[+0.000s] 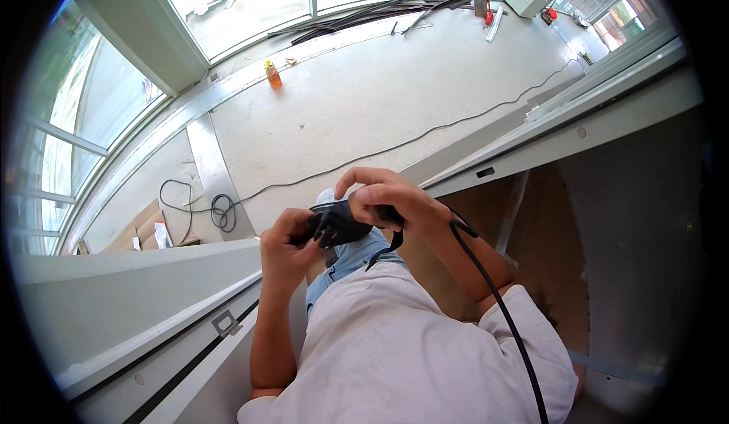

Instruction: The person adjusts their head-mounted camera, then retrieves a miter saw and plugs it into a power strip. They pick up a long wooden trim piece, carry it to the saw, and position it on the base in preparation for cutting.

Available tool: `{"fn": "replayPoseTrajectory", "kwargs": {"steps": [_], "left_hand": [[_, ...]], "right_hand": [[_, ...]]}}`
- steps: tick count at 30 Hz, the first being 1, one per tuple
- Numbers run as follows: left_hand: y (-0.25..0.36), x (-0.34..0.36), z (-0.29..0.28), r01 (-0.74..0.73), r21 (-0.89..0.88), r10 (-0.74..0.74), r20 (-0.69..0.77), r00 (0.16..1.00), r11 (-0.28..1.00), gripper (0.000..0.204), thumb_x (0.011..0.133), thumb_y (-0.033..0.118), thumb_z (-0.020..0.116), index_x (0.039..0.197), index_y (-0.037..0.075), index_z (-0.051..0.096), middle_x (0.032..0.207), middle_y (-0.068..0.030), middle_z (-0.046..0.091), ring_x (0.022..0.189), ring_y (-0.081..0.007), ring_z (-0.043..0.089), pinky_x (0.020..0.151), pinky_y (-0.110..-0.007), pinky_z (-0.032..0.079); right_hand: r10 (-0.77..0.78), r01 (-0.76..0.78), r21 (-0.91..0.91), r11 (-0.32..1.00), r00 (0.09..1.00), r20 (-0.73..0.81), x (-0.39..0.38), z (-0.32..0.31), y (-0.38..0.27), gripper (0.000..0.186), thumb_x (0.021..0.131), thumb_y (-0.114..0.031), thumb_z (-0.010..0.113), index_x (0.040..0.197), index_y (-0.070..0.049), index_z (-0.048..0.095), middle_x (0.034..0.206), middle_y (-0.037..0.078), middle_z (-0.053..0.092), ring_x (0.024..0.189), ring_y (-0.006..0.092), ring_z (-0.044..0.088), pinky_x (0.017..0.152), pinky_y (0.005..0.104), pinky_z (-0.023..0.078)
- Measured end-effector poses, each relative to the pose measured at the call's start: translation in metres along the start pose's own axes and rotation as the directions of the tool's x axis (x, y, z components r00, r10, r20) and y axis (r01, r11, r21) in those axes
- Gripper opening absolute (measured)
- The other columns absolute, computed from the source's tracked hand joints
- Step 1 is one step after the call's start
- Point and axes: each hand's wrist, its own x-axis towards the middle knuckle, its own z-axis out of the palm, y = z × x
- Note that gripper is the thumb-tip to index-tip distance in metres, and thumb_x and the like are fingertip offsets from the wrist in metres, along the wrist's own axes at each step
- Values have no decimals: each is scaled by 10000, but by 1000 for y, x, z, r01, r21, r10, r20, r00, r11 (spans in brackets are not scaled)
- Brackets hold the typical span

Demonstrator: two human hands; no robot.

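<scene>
In front of my waist, both hands hold a soft-looking black pouch-like item point(345, 225) with a dangling strap point(386, 251). The fingers of my left hand point(288, 243) are closed on its left end. My right hand point(392, 198) grips the right end from above, thumb and fingers bent round it. What the item contains cannot be seen. A black cable point(497, 295) runs from near my right wrist down past my right arm. Below the item show my light blue jeans point(342, 261).
A bottle of orange liquid point(273, 74) stands on the pale floor. A dark cord point(364, 156) crosses it to a coil point(222, 211) at left. Dark strips point(342, 27) lie by the windows. White panels point(144, 295) and a frame rail point(562, 141) flank me. Cardboard point(137, 230) lies left.
</scene>
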Motion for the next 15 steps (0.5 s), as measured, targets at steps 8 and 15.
{"fn": "replayPoseTrajectory", "kwargs": {"steps": [8, 15], "left_hand": [[6, 79, -34, -150, -217, 107, -199, 974, 965, 357, 865, -163, 580, 1177, 9, 582, 1082, -62, 634, 955, -95, 607, 798, -230, 503], [-12, 192, -57, 53, -263, -116, -231, 966, 963, 299, 875, -105, 585, 1157, -14, 619, 946, -142, 715, 706, -107, 610, 588, -211, 464]], "right_hand": [[-355, 373, 121, 920, 923, -150, 90, -48, -45, 422, 932, -369, 468, 1088, 17, 543, 611, 54, 518, 401, 86, 371, 362, 217, 304], [-429, 480, 135, 867, 856, -288, 179, -135, -91, 320, 941, -262, 601, 1148, -33, 516, 702, 79, 569, 454, 80, 436, 413, 201, 355]]}}
